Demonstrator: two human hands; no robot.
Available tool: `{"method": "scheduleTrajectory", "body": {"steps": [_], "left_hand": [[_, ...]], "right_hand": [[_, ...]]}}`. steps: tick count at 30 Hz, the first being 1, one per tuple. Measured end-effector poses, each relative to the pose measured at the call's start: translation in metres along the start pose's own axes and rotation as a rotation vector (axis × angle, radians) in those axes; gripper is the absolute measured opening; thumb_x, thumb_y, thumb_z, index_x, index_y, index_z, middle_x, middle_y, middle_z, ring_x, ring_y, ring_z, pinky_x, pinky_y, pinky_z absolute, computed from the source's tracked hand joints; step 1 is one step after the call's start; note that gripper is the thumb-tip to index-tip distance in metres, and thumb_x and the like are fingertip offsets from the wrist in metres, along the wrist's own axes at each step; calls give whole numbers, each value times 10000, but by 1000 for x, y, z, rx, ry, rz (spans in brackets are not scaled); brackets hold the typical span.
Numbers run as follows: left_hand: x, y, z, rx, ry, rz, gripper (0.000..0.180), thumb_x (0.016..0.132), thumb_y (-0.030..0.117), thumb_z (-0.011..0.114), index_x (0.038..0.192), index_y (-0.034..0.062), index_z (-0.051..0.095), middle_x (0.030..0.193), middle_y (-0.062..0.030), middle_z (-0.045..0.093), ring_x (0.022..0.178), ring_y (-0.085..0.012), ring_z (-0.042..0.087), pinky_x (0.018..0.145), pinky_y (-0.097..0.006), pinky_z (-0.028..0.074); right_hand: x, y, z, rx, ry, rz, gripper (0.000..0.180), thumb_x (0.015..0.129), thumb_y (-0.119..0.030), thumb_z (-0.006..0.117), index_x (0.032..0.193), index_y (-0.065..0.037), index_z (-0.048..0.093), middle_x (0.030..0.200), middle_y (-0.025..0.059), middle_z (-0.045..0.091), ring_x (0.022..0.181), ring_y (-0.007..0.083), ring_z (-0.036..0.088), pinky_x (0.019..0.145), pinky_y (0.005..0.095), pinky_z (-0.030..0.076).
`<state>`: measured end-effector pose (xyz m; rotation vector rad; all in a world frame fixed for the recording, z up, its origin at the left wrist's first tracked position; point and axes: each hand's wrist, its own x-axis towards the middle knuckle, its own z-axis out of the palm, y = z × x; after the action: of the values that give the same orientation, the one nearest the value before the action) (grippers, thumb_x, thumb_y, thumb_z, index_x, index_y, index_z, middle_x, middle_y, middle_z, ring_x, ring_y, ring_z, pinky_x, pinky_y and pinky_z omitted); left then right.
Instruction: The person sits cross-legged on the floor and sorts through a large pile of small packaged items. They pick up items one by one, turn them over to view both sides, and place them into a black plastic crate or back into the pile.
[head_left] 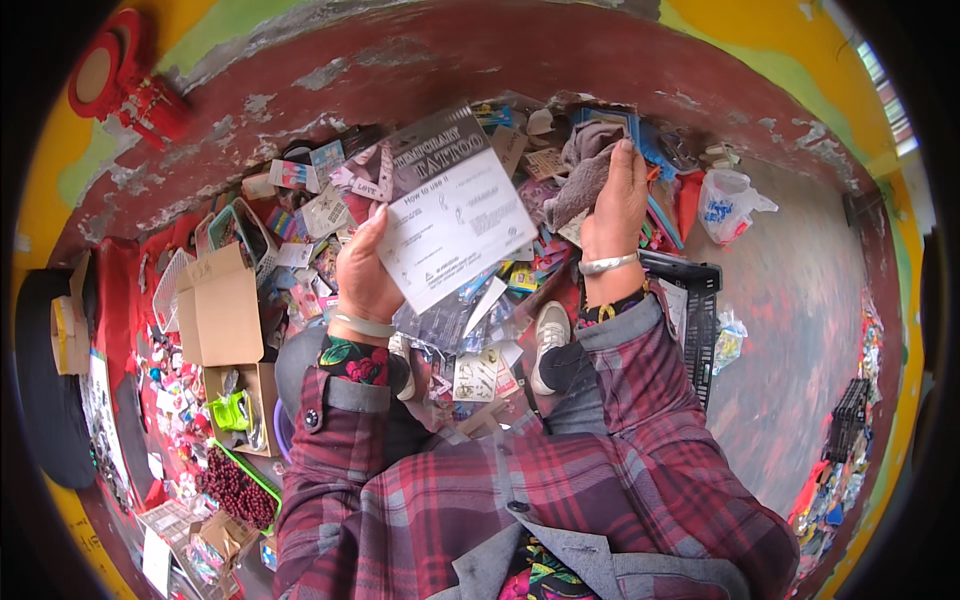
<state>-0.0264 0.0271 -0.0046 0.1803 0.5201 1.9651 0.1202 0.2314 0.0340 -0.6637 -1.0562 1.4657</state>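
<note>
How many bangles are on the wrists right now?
2: one pale bangle on the left wrist, below the left hand holding the packet; one on the right wrist, under the right hand gripping grey cloth. Sleeves may hide more.

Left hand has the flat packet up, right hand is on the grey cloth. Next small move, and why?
Probably lower the packet onto the pile below. The left hand holds it raised by one edge, hiding the heap, while the right hand already grips the grey cloth, so neither hand is free.
</note>
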Motion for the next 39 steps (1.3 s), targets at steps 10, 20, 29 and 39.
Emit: {"method": "scheduleTrajectory", "body": {"steps": [10, 20, 29, 39], "left_hand": [[12, -25, 11, -169, 15, 112, 454, 911, 411, 403, 1142, 35, 511, 1100, -116, 574, 990, -259, 555, 891, -390, 421], [6, -10, 23, -229, -79, 131, 431, 943, 310, 345, 1240, 7, 424, 1235, -159, 488, 1128, -298, 474, 997, -429, 328], [7, -3, 23, -217, -106, 150, 487, 938, 316, 359, 1280, -32, 360, 1304, -170, 418, 1196, -316, 403, 1033, -441, 261], [8, 13, -9, -297, -216, 272, 518, 931, 291, 356, 1305, -64, 301, 1344, -199, 356, 1246, -327, 331, 1063, -472, 183]], "right_hand": [[-103, 45, 32, -715, -889, -616, 394, 882, -230, 477, 1255, -111, 429, 1226, 178, 484, 1193, 311, 417, 976, 450, 304], [-90, 30, 30, -915, -915, -815, 379, 852, -288, 492, 1206, -152, 499, 1221, 147, 498, 1237, 284, 371, 1026, 476, 151], [-73, 27, 27, -878, -823, -787, 360, 837, -235, 524, 1185, -139, 514, 1160, 137, 544, 1189, 277, 421, 979, 449, 234], [-86, 50, 17, -742, -872, -850, 451, 780, -39, 500, 1229, -45, 465, 1196, 190, 505, 1143, 329, 471, 947, 373, 399]]}}
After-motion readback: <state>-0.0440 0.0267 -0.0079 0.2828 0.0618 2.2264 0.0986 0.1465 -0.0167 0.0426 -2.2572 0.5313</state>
